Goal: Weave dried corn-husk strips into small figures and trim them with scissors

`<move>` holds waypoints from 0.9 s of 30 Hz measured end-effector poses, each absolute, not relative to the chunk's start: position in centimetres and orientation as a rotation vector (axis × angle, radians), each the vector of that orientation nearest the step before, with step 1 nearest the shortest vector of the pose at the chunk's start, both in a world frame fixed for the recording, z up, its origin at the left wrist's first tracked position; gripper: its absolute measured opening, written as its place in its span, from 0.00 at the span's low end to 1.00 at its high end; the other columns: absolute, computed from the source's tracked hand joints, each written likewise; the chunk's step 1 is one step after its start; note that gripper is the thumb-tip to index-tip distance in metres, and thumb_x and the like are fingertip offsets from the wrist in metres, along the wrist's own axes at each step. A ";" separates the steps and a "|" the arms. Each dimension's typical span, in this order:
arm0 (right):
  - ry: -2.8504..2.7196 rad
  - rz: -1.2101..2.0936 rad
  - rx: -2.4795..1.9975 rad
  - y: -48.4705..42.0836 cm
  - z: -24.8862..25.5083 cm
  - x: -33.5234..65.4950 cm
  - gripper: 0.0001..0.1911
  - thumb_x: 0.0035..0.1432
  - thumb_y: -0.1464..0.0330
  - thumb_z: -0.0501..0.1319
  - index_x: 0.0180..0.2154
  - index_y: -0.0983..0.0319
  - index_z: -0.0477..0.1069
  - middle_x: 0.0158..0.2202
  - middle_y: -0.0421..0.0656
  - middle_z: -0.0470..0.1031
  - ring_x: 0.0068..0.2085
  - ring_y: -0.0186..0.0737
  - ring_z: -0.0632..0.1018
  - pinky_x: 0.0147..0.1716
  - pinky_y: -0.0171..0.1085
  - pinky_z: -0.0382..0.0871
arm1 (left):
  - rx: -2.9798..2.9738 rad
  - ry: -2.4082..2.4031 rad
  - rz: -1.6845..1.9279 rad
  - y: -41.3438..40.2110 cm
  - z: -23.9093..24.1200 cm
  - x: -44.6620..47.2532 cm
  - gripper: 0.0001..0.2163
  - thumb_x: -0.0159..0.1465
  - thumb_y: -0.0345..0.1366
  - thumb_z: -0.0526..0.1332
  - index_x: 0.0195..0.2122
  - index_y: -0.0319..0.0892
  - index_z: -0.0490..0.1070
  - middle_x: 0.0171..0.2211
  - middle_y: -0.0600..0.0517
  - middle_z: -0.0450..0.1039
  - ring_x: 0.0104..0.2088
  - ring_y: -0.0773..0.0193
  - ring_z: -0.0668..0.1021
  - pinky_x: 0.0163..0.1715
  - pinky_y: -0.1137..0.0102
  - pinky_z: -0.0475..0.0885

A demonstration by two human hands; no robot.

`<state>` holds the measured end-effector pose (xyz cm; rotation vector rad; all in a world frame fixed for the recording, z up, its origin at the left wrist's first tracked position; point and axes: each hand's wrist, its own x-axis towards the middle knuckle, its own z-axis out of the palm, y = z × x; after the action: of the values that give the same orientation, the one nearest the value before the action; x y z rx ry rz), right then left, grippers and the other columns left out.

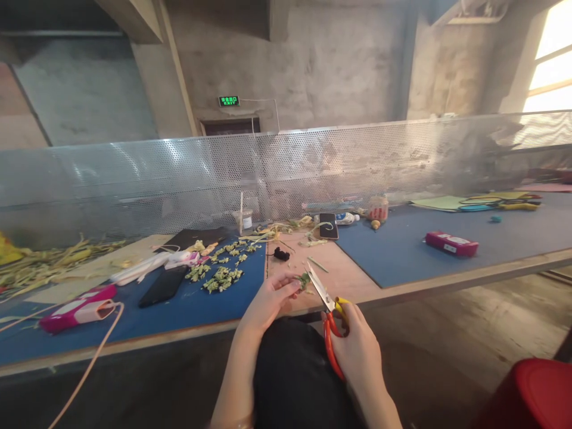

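Note:
Between the thumb and fingers of my left hand (272,297) is a small green leafy piece (304,280), its exact kind unclear. My right hand (355,341) grips scissors (322,287) with one red-orange and one yellow handle. Their metal blades point up and left, with the tips close beside the green piece. A cut stalk (317,264) lies just beyond the blades on the pinkish board (351,265). To the left, a pile of pale green leafy pieces (222,279) rests on the blue mat (196,319). A black tangled bit (281,254) sits beyond my left hand.
A black phone (163,287) and magenta box (78,307) lie left; another magenta box (451,244) lies right. Farther back are a second phone (329,226), a bottle (347,218), a jar (378,209) and a plastic cup (245,220). A perforated metal screen (295,173) runs behind. A red stool (540,393) stands lower right.

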<state>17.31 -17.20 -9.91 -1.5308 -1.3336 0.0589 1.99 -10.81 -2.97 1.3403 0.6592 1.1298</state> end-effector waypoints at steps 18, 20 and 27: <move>-1.359 -0.023 -1.565 -17.1 -10.0 17.6 0.10 0.48 0.63 0.56 0.34 0.59 0.68 0.32 0.43 0.72 0.28 0.39 0.70 0.29 0.35 0.62 | 1.397 0.668 1.100 -10.7 -3.1 2.0 0.10 0.52 0.36 0.64 0.34 0.38 0.72 0.30 0.51 0.71 0.30 0.70 0.70 0.31 0.74 0.63; -1.351 -0.019 -1.550 -17.0 -10.2 17.7 0.11 0.48 0.62 0.56 0.33 0.60 0.68 0.31 0.43 0.73 0.29 0.40 0.71 0.29 0.35 0.62 | 1.387 0.669 1.100 -10.8 -3.1 2.0 0.09 0.51 0.36 0.64 0.32 0.38 0.73 0.29 0.52 0.71 0.29 0.70 0.70 0.31 0.74 0.63; -1.224 0.200 -1.395 -17.1 -10.5 17.7 0.15 0.50 0.57 0.55 0.34 0.61 0.68 0.27 0.43 0.73 0.27 0.38 0.71 0.26 0.33 0.63 | 1.331 0.665 1.136 -10.7 -3.1 2.1 0.10 0.50 0.36 0.65 0.32 0.37 0.72 0.27 0.52 0.71 0.27 0.71 0.71 0.30 0.75 0.63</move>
<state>17.73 -17.10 -10.53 -1.3948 -1.2244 0.2001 2.14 -10.72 -3.10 1.3313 0.6648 1.1358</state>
